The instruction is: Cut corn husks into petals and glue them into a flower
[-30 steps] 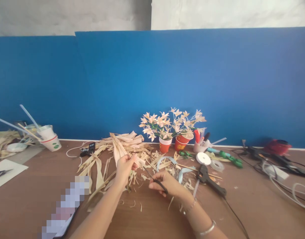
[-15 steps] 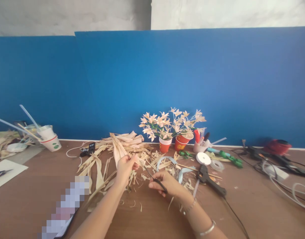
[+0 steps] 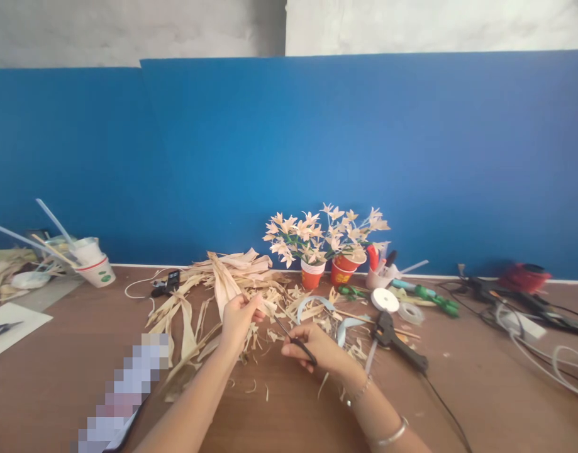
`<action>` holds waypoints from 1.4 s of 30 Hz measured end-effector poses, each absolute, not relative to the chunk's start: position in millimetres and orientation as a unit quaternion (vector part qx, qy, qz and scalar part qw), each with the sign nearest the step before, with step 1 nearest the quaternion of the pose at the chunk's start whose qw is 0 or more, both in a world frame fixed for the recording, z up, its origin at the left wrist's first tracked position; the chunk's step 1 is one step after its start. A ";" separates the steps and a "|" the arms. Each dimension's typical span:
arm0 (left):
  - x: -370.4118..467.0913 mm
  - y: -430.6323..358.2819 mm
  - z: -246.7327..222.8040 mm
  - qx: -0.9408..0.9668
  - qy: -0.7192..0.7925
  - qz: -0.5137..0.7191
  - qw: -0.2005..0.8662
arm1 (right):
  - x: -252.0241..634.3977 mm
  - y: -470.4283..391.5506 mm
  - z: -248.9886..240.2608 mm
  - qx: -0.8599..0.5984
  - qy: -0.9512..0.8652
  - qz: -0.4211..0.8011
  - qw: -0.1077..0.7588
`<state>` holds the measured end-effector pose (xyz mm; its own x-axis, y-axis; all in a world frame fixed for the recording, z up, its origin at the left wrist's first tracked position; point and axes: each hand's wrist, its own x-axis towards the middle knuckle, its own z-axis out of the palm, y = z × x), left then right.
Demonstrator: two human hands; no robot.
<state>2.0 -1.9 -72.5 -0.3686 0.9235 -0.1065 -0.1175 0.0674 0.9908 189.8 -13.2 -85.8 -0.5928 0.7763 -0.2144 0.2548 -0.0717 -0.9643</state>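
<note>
Between thumb and fingers, my left hand [image 3: 239, 318] pinches a small pale piece of dried husk [image 3: 268, 307]. My right hand [image 3: 310, 346] is closed around the dark handles of a pair of scissors [image 3: 298, 343], whose blades point up and left toward the husk piece. Whether the blades touch it I cannot tell. Beyond my left hand lies a heap of dried corn husks [image 3: 227, 283]. Thin husk scraps [image 3: 258, 333] are scattered under and around both hands.
Pale husk flowers [image 3: 307, 229] stand in red paper cups [image 3: 312, 277] at the back. On the right are a glue gun [image 3: 399, 343] with its cord, a white spool [image 3: 385, 300] and tangled cables [image 3: 519, 327]. A white cup [image 3: 97, 272] stands at left, before a blue panel [image 3: 270, 145].
Both hands keep almost the same place and grip. The pale husk piece at my left fingertips looks slightly turned. The rest of the table is unchanged.
</note>
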 end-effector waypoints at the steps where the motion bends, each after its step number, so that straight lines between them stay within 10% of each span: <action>1: 2.1 -2.0 -72.8 0.346 0.581 0.589 0.443 | 189.8 -13.0 -86.3 -0.397 -0.649 0.613 0.213; 15: -2.0 -2.6 -68.2 0.362 0.588 0.597 0.408 | 200.6 -9.3 -83.6 -0.376 -0.650 0.637 0.172; 26: 17.4 -14.6 -70.9 0.473 0.573 0.511 0.433 | 163.9 -18.1 -83.4 -0.446 -0.476 0.598 0.466; 42: -6.4 -1.8 -67.4 0.418 0.577 0.550 0.436 | 174.1 -2.5 -104.7 -0.454 -0.499 0.558 0.483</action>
